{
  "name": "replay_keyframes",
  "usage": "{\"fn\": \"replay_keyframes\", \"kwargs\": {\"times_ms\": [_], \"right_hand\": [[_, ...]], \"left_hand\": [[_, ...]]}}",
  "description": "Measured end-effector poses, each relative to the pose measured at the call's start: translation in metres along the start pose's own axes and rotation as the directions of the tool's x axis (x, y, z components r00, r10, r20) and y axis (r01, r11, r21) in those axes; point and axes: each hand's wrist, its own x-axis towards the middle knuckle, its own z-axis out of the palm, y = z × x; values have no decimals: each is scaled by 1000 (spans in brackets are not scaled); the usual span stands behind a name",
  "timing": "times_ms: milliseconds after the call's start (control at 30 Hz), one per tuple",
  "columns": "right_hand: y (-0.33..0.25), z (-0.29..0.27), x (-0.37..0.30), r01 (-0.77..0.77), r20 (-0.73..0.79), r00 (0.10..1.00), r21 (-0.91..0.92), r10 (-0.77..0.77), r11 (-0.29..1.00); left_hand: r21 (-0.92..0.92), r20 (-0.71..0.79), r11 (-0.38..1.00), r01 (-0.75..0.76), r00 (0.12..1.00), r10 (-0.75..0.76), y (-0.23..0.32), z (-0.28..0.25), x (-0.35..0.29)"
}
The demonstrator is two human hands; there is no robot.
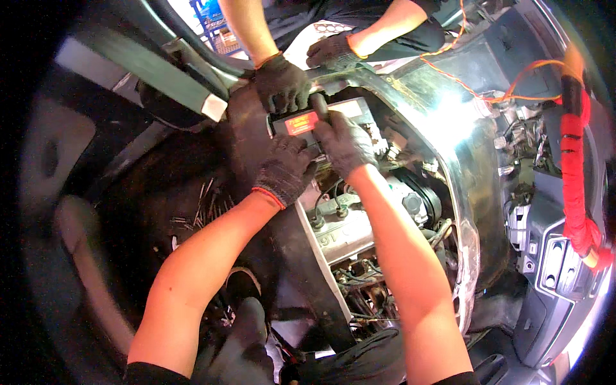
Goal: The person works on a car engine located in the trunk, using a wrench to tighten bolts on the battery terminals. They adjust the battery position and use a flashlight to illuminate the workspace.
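Observation:
A black box with a red label [298, 123], much like a car battery, sits at the far end of the open engine bay. My left hand [285, 168], in a dark glove, has its fingers curled against the near left side of the box. Also gloved, my right hand [345, 142] grips the box's near right side, and a dark finger-like shape reaches over its top. From across the bay, another person's gloved hand [282, 83] presses on the box's far left edge. Their other gloved hand [333, 52] rests near their leg. The box's underside is hidden.
The engine's silver cover [346, 234] lies below my right forearm, with a black cap [412, 204] and hoses beside it. Loose tools [204, 202] lie at left. A red-wrapped bar [573, 173] stands at right, and an orange cable [513, 96] crosses the upper right.

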Motion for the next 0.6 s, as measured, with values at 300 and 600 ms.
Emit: {"fn": "replay_keyframes", "kwargs": {"times_ms": [300, 600], "right_hand": [[20, -9, -42, 58, 102, 989, 409, -109, 911], [42, -8, -53, 322, 0, 943, 264, -333, 909]], "left_hand": [[119, 74, 993, -9, 997, 0, -4, -7, -7], [91, 55, 996, -16, 998, 11, -7, 0, -1]]}}
